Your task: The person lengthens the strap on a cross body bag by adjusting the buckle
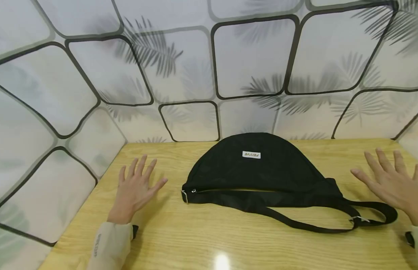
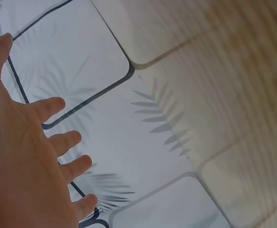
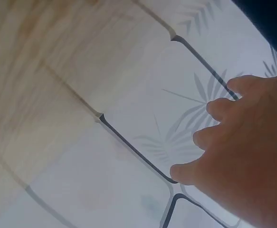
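A black half-moon waist bag point(image 1: 256, 168) lies flat on the wooden table, its small white label point(image 1: 251, 155) reading upside down. Its strap point(image 1: 296, 225) loops along the front and out to the right, with a metal slider near the right end. To the left of the bag, the left hand point(image 1: 136, 189) is held with fingers spread, palm down, apart from it. The right hand point(image 1: 396, 183) is spread the same way at the right, close to the strap's looped end. Both wrist views show the hands with extended fingers and nothing held.
The light wooden table point(image 1: 182, 240) reaches back to a wall covering point(image 1: 256, 60) with dark rounded outlines and leaf prints. This covering also rises along the left side and at the right edge. A light glare falls on the front of the table.
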{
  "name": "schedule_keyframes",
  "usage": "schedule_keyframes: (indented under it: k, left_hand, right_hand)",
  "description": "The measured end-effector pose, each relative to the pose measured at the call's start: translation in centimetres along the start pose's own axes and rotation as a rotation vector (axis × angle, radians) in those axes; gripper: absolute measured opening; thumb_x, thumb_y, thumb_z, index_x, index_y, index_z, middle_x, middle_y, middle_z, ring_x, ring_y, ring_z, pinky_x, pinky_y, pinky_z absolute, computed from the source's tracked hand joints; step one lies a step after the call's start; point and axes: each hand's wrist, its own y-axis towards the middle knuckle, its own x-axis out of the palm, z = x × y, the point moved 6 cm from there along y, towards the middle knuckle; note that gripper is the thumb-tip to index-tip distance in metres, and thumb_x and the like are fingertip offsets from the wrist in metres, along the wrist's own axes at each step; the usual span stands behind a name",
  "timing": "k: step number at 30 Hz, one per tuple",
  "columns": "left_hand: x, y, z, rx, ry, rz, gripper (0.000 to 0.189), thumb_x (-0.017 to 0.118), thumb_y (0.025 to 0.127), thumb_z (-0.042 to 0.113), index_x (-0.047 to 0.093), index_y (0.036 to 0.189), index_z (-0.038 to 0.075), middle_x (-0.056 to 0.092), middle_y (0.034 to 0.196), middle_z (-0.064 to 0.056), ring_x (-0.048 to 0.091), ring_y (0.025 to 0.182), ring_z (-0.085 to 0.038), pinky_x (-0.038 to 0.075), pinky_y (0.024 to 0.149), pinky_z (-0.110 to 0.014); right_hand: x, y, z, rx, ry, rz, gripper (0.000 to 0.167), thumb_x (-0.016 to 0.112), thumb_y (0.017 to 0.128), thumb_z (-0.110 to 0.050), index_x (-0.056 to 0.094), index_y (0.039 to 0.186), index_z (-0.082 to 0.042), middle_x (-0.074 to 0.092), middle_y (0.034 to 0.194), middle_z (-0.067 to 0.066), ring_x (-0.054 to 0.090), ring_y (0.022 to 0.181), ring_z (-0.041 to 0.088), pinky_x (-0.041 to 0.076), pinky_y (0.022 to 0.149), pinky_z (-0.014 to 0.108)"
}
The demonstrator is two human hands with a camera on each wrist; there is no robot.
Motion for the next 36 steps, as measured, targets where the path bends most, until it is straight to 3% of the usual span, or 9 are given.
schedule_keyframes:
  k: [5,8,10,12,14,18,25,30,36]
  left_hand:
    - [-0.4,0.3,0.3,0.025,0.019,-0.013,0.078,0.049,0.1,0.062,0.041,0.155,0.008,0.028,0.161,-0.023,0.024,0.146,-0.045,0.015,0.112,-0.07]
    - [-0.9,0.1,0.9,0.06,0.029,0.009,0.07,0.058,0.1,0.053,0.047,0.151,0.006,0.043,0.152,-0.024,0.04,0.137,-0.046,0.029,0.106,-0.069]
    - [-1.2,0.0,1.3,0.093,-0.005,0.015,0.059,0.062,0.101,0.043,0.055,0.144,0.003,0.054,0.141,-0.025,0.054,0.124,-0.045,0.041,0.099,-0.065]
    - [-1.4,-0.1,1.8,0.117,-0.096,-0.015,0.047,0.062,0.103,0.033,0.061,0.137,0.001,0.061,0.133,-0.024,0.063,0.111,-0.043,0.048,0.091,-0.061]
    - [-1.3,0.0,2.2,0.135,-0.198,-0.066,0.038,0.059,0.105,0.028,0.066,0.13,0.001,0.065,0.128,-0.022,0.067,0.1,-0.038,0.053,0.085,-0.056]
    - [-1.1,0.1,2.8,0.154,-0.34,-0.137,0.034,0.055,0.107,0.026,0.07,0.123,0.001,0.068,0.124,-0.017,0.069,0.092,-0.029,0.054,0.08,-0.051]
    - [-0.7,0.1,3.3,0.181,-0.483,-0.192,0.033,0.055,0.107,0.022,0.069,0.124,-0.004,0.07,0.118,-0.015,0.068,0.1,-0.03,0.054,0.087,-0.05]
    - [-0.4,0.1,3.7,0.178,-0.561,-0.227,0.035,0.054,0.107,0.02,0.067,0.125,-0.007,0.07,0.118,-0.018,0.068,0.103,-0.031,0.055,0.087,-0.047]
    - [-0.2,0.3,4.2,0.187,-0.6,-0.252,0.033,0.057,0.106,0.02,0.067,0.124,-0.006,0.071,0.117,-0.016,0.068,0.103,-0.031,0.055,0.087,-0.046]
  right_hand:
    - [-0.9,0.4,-1.1,-0.014,0.028,0.03,0.086,0.034,0.107,-0.055,-0.001,0.158,0.006,-0.004,0.158,0.038,-0.018,0.14,0.06,-0.014,0.1,0.081]
    - [-2.2,0.9,-3.2,-0.073,0.034,0.035,0.082,0.04,0.108,-0.05,0.02,0.152,0.016,0.017,0.152,0.044,0.013,0.137,0.066,0.009,0.101,0.082]
    - [-3.2,1.2,-5.0,-0.123,0.043,0.013,0.075,0.047,0.107,-0.046,0.037,0.143,0.019,0.035,0.141,0.047,0.044,0.118,0.064,0.03,0.092,0.078]
    - [-4.1,1.4,-6.9,-0.169,0.083,-0.018,0.066,0.053,0.106,-0.041,0.049,0.134,0.019,0.049,0.128,0.046,0.055,0.101,0.06,0.043,0.08,0.07]
    - [-4.7,1.3,-8.7,-0.201,0.156,-0.046,0.058,0.057,0.105,-0.037,0.055,0.129,0.016,0.058,0.118,0.042,0.062,0.093,0.054,0.048,0.074,0.064]
    - [-5.1,1.3,-11.7,-0.258,0.31,-0.051,0.042,0.064,0.102,-0.029,0.066,0.122,0.008,0.068,0.113,0.028,0.065,0.097,0.048,0.053,0.074,0.056]
    - [-4.5,1.5,-15.7,-0.346,0.472,-0.1,0.026,0.068,0.1,-0.02,0.071,0.118,-0.002,0.072,0.11,0.009,0.066,0.096,0.026,0.053,0.07,0.032]
    - [-3.5,1.5,-18.0,-0.402,0.631,-0.194,0.025,0.064,0.101,-0.01,0.066,0.12,0.006,0.072,0.108,0.011,0.068,0.085,0.015,0.055,0.071,0.031]
    - [-2.7,1.7,-20.7,-0.423,0.724,-0.293,0.026,0.064,0.102,-0.013,0.065,0.12,0.006,0.074,0.103,0.008,0.069,0.086,0.021,0.056,0.073,0.035]
